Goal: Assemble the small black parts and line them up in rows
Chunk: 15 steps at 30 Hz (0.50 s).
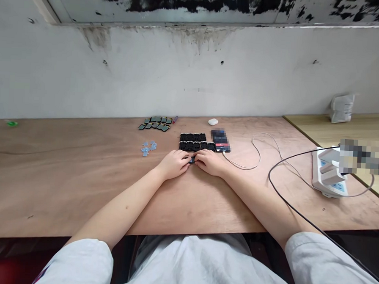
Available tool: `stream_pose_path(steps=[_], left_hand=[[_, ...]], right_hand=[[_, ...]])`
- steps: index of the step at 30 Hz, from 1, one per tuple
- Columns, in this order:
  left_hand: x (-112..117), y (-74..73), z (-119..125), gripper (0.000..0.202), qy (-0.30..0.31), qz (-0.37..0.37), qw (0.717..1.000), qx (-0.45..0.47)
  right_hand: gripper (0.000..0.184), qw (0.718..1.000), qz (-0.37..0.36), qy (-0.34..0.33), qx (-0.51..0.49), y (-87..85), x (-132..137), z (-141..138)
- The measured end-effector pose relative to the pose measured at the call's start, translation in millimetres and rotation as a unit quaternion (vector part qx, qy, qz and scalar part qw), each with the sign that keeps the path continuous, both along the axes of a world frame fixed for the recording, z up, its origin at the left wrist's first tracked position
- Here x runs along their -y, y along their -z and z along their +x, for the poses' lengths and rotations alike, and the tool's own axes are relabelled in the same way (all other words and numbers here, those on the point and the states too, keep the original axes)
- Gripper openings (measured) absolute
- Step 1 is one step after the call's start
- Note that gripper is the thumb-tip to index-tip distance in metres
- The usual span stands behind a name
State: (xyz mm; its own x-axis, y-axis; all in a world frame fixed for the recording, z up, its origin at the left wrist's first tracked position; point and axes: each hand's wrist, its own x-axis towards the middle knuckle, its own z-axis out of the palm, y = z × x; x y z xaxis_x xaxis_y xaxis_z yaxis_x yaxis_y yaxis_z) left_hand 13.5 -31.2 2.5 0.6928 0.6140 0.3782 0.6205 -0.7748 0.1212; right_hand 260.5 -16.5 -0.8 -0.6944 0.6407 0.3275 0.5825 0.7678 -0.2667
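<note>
Centrally, a small, flat dark piece [192,160] lies between the left hand [174,164] and the right hand [209,162], which pinch its ends and partly hide it. Just beyond sit two rows of black rectangular frames [194,146]; pale-blue translucent scraps [145,151] lie leftward, a dark rectangular phone [219,138] rightward, on the brown wooden tabletop [80,161].

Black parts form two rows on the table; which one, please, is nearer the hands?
The longer front row; the shorter back row lies beyond it, nearer the wall.
</note>
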Motion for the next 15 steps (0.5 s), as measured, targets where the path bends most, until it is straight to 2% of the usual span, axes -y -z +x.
stream_pose_path(steps=[5,15], left_hand=[[-9.0,8.5,-2.6,0.022,0.014,-0.051,0.995,0.085],[-14.1,9.9,-6.5,0.029,0.045,-0.046,0.995,0.073]], right_hand=[[0.017,1.000,0.008,-0.008,-0.010,0.8,-0.8,1.1],[0.012,0.999,0.019,-0.017,-0.025,7.1,-5.5,1.9]])
